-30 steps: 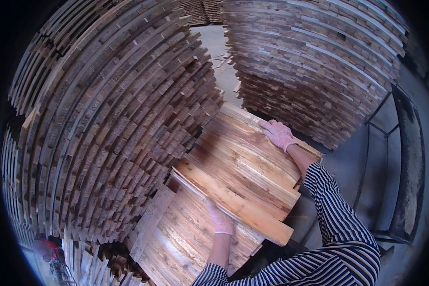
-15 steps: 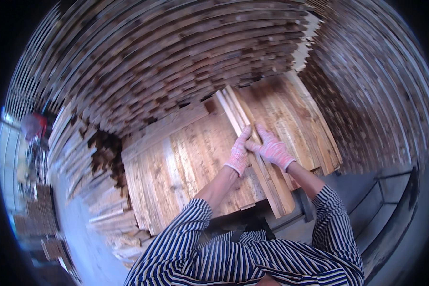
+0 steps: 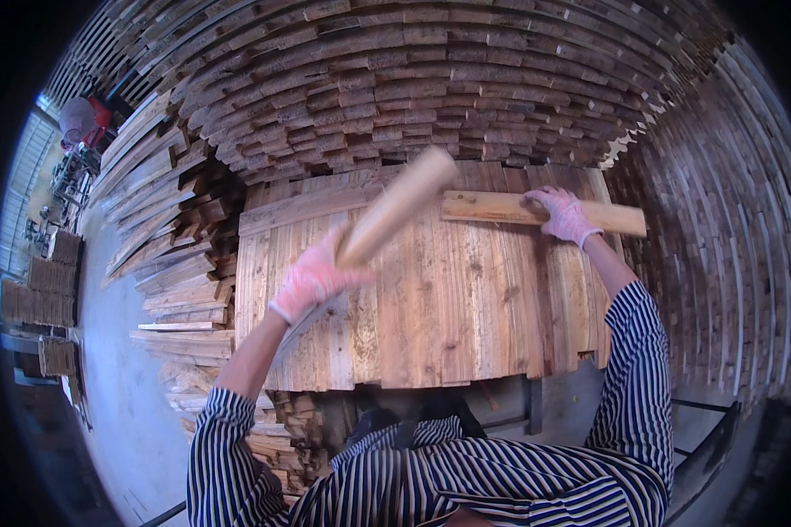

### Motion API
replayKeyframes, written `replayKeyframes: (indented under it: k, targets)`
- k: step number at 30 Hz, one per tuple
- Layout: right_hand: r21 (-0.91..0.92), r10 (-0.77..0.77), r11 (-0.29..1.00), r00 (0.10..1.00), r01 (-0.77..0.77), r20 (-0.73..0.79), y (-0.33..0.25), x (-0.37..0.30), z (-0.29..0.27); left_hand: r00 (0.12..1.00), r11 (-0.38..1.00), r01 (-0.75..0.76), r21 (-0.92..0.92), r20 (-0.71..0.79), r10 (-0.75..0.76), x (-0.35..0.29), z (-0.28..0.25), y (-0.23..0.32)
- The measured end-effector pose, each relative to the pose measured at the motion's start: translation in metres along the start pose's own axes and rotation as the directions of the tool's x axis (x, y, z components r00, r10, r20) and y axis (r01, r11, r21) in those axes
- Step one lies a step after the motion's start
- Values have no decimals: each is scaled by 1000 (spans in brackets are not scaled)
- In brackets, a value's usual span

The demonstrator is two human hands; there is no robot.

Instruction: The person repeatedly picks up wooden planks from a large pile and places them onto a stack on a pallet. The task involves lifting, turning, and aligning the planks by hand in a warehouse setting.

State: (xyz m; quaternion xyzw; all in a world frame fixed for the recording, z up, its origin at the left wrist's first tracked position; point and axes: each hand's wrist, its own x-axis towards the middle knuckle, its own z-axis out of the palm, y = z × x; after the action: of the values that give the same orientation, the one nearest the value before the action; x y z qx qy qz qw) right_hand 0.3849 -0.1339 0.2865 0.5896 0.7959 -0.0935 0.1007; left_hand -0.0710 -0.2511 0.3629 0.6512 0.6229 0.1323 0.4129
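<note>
Tilted over the layer of boards, a short wooden plank (image 3: 400, 206) smeared by motion is gripped near its lower end by my left hand (image 3: 318, 274), in a pink-and-white knit glove. My right hand (image 3: 564, 215), gloved alike, is wrapped over the middle of another plank (image 3: 492, 207). That one lies crosswise at the far right, its right end reaching past the edge of the layer. Beneath both hands, the boards (image 3: 431, 307) lie side by side, running away from me. A further board (image 3: 303, 212) rests crosswise along the far left edge.
Tall stacks of planks rise beyond the boards (image 3: 369, 97) and on the right (image 3: 721, 228). A loose heap of wood pieces (image 3: 180, 290) lies to the left. Past the heap is grey floor (image 3: 110, 369) with more stacked wood (image 3: 48, 285). Dark metal framing (image 3: 703, 422) stands at lower right.
My hands were together on planks lying lengthwise near the middle. Now they are apart: the left has swung left with one plank, the right has moved right and away, onto a crosswise plank.
</note>
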Motion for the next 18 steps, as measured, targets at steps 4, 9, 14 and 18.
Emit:
replayKeyframes:
  k: [4, 9, 14, 18]
  targets:
    - [41, -95, 995, 993, 92, 71, 11, 71, 4, 925, 892, 109, 438, 284, -252, -18, 42, -20]
    - [104, -59, 994, 984, 42, 166, 11, 89, -1, 984, 857, -156, 491, 156, 90, 1, 51, -46]
    - [208, -47, 977, 999, 46, 2, 2, 100, -9, 936, 668, 160, 726, -326, 130, 113, -20, -112]
    - [266, -179, 943, 979, 198, -93, -9, 113, 8, 996, 758, 84, 646, -56, -63, 159, -62, -138]
